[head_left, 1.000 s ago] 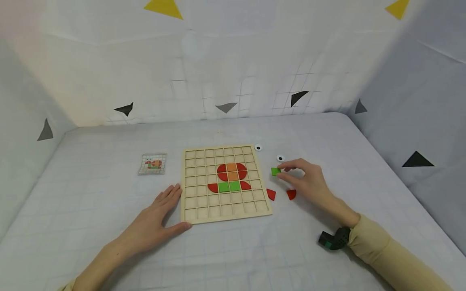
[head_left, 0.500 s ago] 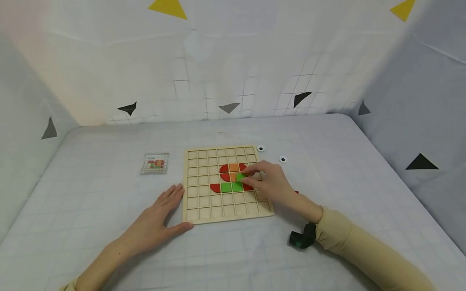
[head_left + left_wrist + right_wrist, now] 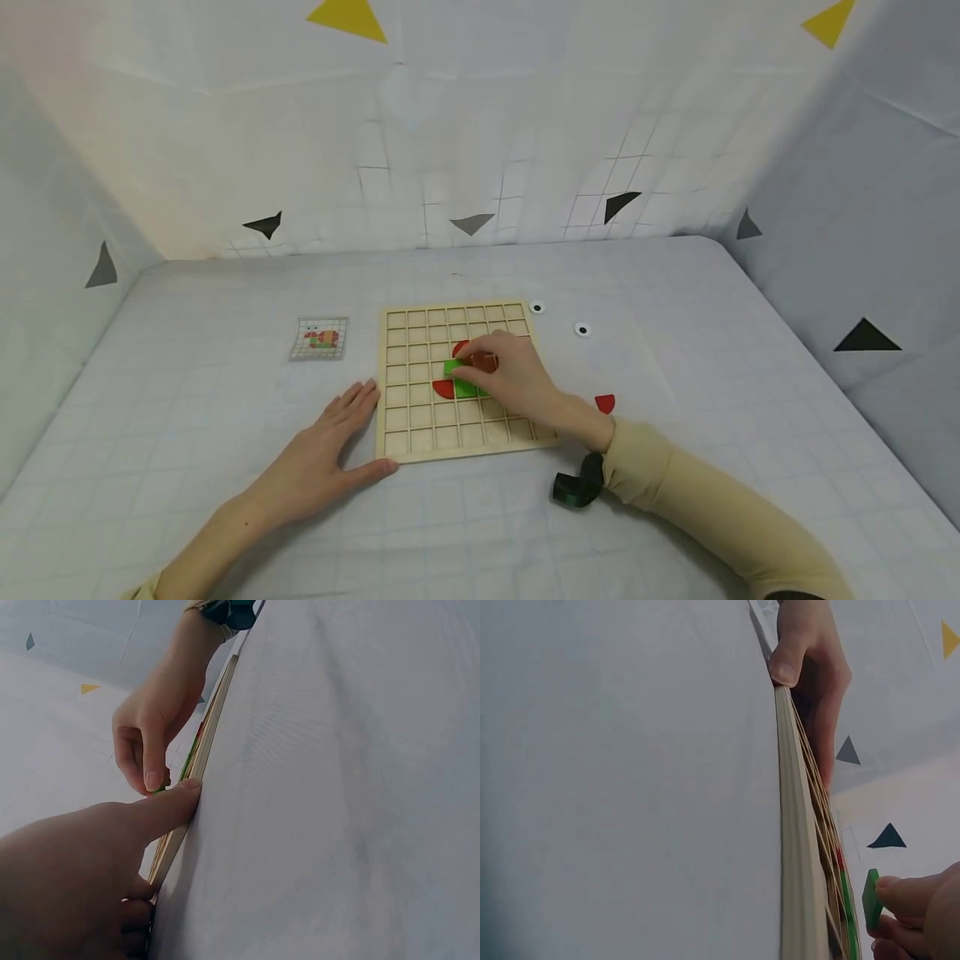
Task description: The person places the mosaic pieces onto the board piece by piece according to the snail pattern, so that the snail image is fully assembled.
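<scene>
My right hand [image 3: 513, 375] pinches a green square tile [image 3: 452, 367] between thumb and fingers over the middle of a wooden grid board [image 3: 420, 417]. In the right wrist view that tile [image 3: 871, 900] is tilted and apart from the board. Just below it a green tile [image 3: 465, 389] lies in the grid, beside a red quarter-round piece [image 3: 443, 389]. Other coloured pieces there are partly covered by the right hand. My left hand [image 3: 318, 450] lies with fingers spread against the board's left edge; its thumb touches the lower left corner, as the left wrist view also shows.
A small picture card [image 3: 320, 338] with a coloured pattern lies left of the board. Two round eye pieces, one [image 3: 537, 307] at the board's top right corner and another [image 3: 582, 330] farther right, lie on the table. A loose red piece [image 3: 605, 403] sits beyond my right wrist.
My right hand has carried the green square tile leftward, from the table right of the board to over the grid's middle. The left hand has stayed at the board's edge.
</scene>
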The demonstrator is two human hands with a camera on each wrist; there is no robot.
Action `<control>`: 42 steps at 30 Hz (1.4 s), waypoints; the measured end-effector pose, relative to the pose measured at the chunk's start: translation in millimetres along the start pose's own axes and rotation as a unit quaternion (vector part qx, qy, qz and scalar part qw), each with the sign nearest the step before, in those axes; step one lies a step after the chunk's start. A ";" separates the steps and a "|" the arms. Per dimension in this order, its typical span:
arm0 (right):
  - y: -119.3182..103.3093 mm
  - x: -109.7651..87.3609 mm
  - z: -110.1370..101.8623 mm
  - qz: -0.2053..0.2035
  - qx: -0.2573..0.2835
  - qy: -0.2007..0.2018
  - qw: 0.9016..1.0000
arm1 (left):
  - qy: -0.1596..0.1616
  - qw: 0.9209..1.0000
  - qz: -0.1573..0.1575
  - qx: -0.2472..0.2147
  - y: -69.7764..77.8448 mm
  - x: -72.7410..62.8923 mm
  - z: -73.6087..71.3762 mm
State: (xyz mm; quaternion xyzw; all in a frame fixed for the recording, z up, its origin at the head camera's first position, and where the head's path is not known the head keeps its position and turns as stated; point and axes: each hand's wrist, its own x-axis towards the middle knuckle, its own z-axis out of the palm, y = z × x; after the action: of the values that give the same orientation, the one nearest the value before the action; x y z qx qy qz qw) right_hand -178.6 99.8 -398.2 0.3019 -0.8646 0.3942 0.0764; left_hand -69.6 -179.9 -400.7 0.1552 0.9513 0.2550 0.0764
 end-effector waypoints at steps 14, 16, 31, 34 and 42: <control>-1.3 0.2 17.8 -0.037 -0.042 0.030 0.998 | 0.003 1.000 0.007 0.001 0.8 1.2 0.2; -0.6 -0.2 18.2 -0.044 -0.042 0.032 0.998 | 0.003 1.000 0.006 0.002 0.5 1.0 0.1; 1.4 0.2 19.4 -0.082 -0.039 0.029 0.995 | 0.004 1.000 0.008 0.002 0.4 0.1 -1.2; 1.4 0.3 19.7 -0.086 -0.039 0.031 0.995 | 0.002 1.000 0.007 0.001 0.4 0.0 -1.1; 1.4 0.0 19.3 -0.091 -0.037 0.030 0.995 | 0.001 1.000 0.007 0.001 0.7 -0.3 -1.5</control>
State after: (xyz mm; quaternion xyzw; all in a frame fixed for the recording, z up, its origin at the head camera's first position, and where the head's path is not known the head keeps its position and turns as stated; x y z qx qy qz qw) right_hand -177.4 86.4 -412.1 0.3644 -0.8447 0.3624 0.1494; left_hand -69.4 -180.1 -399.1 0.1616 0.9505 0.2551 0.0734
